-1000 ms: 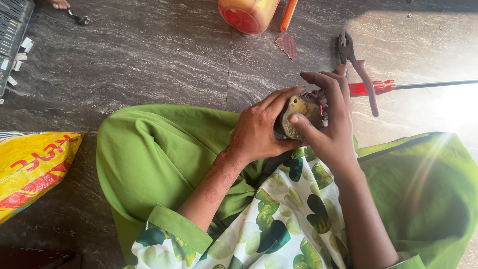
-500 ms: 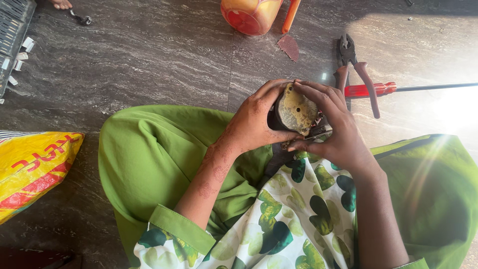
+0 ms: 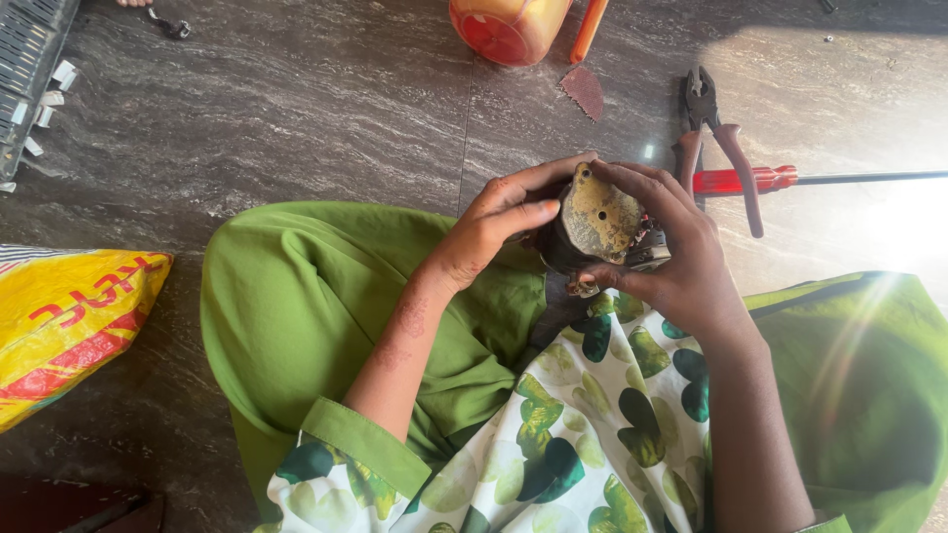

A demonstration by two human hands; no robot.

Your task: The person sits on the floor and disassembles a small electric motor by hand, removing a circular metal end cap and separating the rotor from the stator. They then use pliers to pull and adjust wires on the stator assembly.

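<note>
Both my hands hold a small, dirty metal motor part (image 3: 596,223) with a tarnished flat end plate facing up, just above my lap. My left hand (image 3: 494,223) grips its left side, thumb lying along the plate's edge. My right hand (image 3: 671,257) wraps around its right side and underside, fingers curled over the top. I sit cross-legged in green trousers (image 3: 326,306) and a white leaf-print top (image 3: 583,424).
On the dark stone floor (image 3: 296,109) lie red-handled pliers (image 3: 713,138), a red-handled screwdriver (image 3: 780,180), an orange plastic jar (image 3: 509,25), an orange tool handle (image 3: 590,28) and a small reddish scrap (image 3: 584,91). A yellow sack (image 3: 69,326) lies left; a dark grille (image 3: 30,59) is far left.
The motor part has been turned in my hands so its flat end plate faces up more fully, and my right fingers have shifted over its top.
</note>
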